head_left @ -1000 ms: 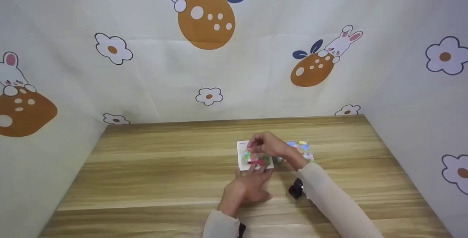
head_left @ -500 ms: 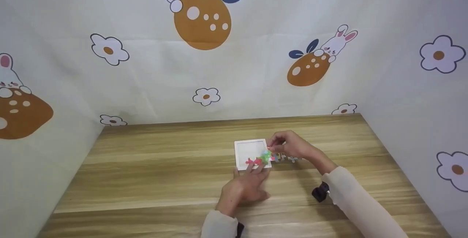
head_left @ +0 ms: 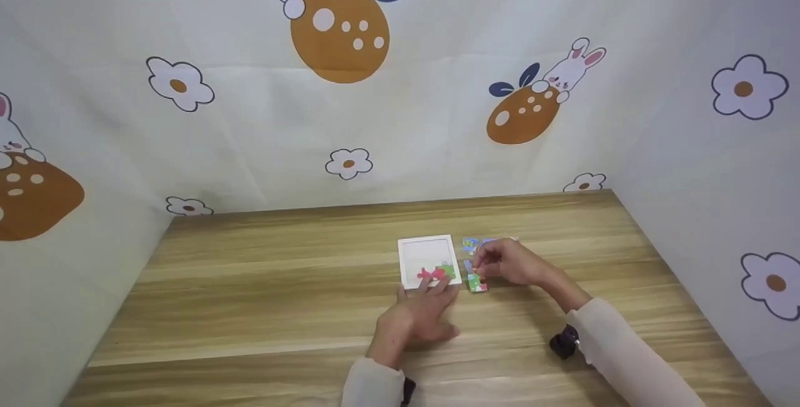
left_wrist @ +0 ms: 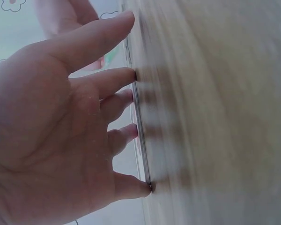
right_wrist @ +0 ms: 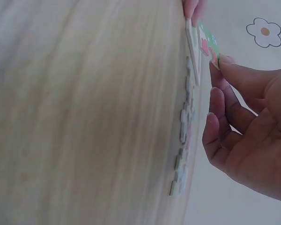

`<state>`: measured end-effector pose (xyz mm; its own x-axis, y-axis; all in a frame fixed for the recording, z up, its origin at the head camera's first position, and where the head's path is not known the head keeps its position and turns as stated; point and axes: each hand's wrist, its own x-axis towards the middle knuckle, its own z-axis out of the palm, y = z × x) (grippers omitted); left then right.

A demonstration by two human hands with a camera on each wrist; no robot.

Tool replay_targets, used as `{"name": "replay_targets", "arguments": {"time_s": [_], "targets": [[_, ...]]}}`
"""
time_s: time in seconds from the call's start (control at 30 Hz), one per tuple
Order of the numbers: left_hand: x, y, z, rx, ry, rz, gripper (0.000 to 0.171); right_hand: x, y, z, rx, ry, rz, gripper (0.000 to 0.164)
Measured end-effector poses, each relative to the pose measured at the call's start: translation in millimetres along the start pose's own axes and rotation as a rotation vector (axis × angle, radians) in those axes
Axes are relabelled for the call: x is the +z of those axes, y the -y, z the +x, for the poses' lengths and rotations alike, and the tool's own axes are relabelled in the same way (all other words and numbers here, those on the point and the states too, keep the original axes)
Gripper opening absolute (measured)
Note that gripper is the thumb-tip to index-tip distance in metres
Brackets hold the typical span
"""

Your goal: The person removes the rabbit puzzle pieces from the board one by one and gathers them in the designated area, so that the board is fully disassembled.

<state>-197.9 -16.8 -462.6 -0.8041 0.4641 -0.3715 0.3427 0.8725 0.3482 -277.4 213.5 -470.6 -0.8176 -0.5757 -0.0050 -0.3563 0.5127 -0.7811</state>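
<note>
A white square puzzle tray (head_left: 403, 263) lies on the table with a few joined red and green jigsaw pieces (head_left: 445, 269) along its near side. My left hand (head_left: 422, 316) rests at the tray's near edge, fingers spread. In the left wrist view, the fingertips of that left hand (left_wrist: 75, 108) touch the tray's edge. Just right of the tray, my right hand (head_left: 509, 262) pinches a green jigsaw piece (head_left: 477, 283) with red on it. The right wrist view has this jigsaw piece (right_wrist: 207, 43) held between thumb and finger of the right hand (right_wrist: 253, 108), raised off the table.
Loose jigsaw pieces (head_left: 470, 243) lie right of the tray, partly covered by the right hand; the right wrist view has several pieces (right_wrist: 183, 126) edge-on. A printed curtain (head_left: 425, 113) stands behind the wooden table (head_left: 269, 282).
My right hand has moved from over the tray to its right side, carrying the green jigsaw piece off it. The left hand stays at the tray's near edge. The view shifts slightly.
</note>
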Motion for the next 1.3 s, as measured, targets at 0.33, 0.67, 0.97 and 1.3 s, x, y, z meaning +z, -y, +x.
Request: {"name": "replay_targets", "arguments": {"time_s": [0.33, 0.67, 0.97, 1.3], "targets": [[-0.3, -0.3, 0.0, 0.003, -0.007, 0.031, 0.076, 5.8, -5.7, -2.0, 0.024, 0.000, -0.047, 0.004], [0.0, 0.7, -1.6, 0.011, -0.012, -0.003, 0.077, 7.7, -3.0, -3.9, 0.011, -0.026, -0.075, 0.003], [0.1, -0.5, -1.3, 0.007, -0.013, 0.005, 0.077, 9.3, -0.2, -6.0, 0.038, -0.019, -0.116, 0.009], [0.0, -2.3, -1.4, -0.004, -0.024, -0.001, 0.075, 8.5, 0.9, -5.3, 0.028, -0.012, -0.130, 0.011]]}}
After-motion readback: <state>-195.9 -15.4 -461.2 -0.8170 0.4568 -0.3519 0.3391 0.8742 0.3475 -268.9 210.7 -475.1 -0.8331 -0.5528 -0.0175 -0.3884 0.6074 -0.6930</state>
